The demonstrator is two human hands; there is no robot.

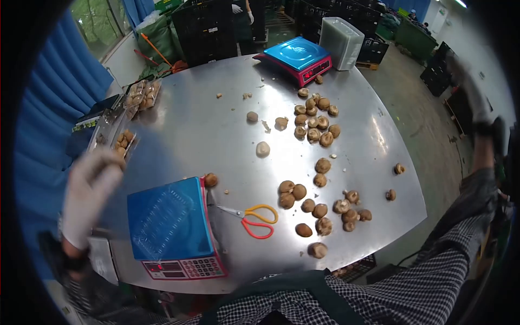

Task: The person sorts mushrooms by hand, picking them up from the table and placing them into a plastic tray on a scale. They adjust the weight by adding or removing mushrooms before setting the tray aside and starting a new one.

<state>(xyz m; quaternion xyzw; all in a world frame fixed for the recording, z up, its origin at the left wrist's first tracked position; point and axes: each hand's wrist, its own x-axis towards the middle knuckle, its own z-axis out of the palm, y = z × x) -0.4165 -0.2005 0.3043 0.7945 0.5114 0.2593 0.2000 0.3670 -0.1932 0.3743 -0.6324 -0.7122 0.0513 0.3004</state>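
Observation:
My left hand (pixel 91 192), in a white glove, is at the left edge of the table above the blue-topped scale's left side. Its bent fingers reach toward a clear tray of mushrooms (pixel 123 143) and overlap its near end in this view; motion blurs them, and I cannot tell whether they grip it. My right hand (pixel 470 89), also gloved, is raised far out to the right, beyond the table edge, smeared by motion. Scissors (pixel 246 215) with one yellow and one red handle lie beside the near scale (pixel 172 219), apart from both hands.
Loose brown mushrooms (pixel 314 122) are scattered over the right half of the metal table (pixel 211 130). A second scale (pixel 298 54) stands at the far edge beside stacked clear trays (pixel 341 42). More packed mushrooms (pixel 143 96) sit at the far left. A person's gloved hand (pixel 236 8) shows behind.

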